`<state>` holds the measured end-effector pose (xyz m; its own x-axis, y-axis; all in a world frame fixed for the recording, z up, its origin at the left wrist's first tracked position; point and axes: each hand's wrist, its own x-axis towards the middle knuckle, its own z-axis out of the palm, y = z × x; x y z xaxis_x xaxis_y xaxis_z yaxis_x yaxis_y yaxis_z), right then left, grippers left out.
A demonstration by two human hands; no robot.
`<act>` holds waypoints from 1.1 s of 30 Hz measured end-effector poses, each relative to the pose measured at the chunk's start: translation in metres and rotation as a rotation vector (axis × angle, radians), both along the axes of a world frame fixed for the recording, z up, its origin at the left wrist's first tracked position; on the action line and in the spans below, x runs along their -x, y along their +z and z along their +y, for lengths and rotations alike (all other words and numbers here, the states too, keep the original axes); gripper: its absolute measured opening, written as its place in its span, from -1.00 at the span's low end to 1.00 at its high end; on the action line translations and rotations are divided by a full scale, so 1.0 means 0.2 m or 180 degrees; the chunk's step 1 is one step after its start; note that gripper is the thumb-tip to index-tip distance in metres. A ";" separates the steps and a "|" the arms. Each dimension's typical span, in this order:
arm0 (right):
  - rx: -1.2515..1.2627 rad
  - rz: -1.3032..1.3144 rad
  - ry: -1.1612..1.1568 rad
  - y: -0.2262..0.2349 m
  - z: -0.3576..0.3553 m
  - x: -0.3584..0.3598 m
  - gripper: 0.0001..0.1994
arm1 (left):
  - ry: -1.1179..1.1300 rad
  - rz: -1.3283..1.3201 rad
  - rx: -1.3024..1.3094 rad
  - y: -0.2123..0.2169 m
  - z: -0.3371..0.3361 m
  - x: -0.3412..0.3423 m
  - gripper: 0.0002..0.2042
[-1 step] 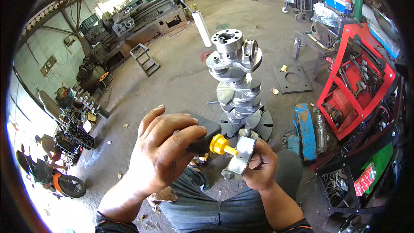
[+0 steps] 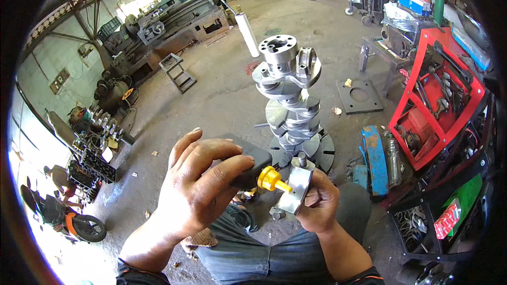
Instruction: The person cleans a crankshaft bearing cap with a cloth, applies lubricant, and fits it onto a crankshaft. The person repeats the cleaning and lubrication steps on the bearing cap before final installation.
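My left hand (image 2: 203, 174) is closed round a dark squeeze bottle (image 2: 253, 158) tipped on its side, its yellow nozzle (image 2: 270, 179) pointing right and slightly down. The nozzle tip meets or nearly meets the smooth curved inner face of a metal bearing cap (image 2: 297, 186). Fingers and thumb of my right hand (image 2: 321, 203) grip that cap from its right side. A bolt (image 2: 302, 159) sticks out at its upper end and another at its lower end. Just beyond my hands a shiny crankshaft (image 2: 293, 108) stands upright on a round slotted base (image 2: 323, 153). Whether any liquid leaves the nozzle cannot be made out.
To the right are a red tool rack (image 2: 417, 100), a blue metal piece (image 2: 375, 158) and a flat plate with a round hole (image 2: 359, 96). A lathe (image 2: 179, 29) stands far left, engine parts (image 2: 95, 148) and a motorcycle (image 2: 68, 214) nearer. Several people are at the back.
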<state>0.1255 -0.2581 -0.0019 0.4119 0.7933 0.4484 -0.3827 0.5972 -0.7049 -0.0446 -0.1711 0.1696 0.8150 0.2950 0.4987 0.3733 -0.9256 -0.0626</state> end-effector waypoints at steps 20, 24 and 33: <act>-0.0088 -0.0547 -0.0069 -0.07 0.06 -0.04 -0.46 | -0.0041 0.0196 -0.0776 0.02 0.02 -0.08 -0.63; -0.0144 -0.0218 0.0008 -0.05 0.07 -0.03 -0.45 | -0.0048 0.0218 -0.0797 0.02 0.02 -0.09 -0.64; -0.0067 -0.0283 0.0014 -0.04 0.06 -0.04 -0.48 | -0.0057 0.0244 -0.0821 0.04 0.00 -0.11 -0.64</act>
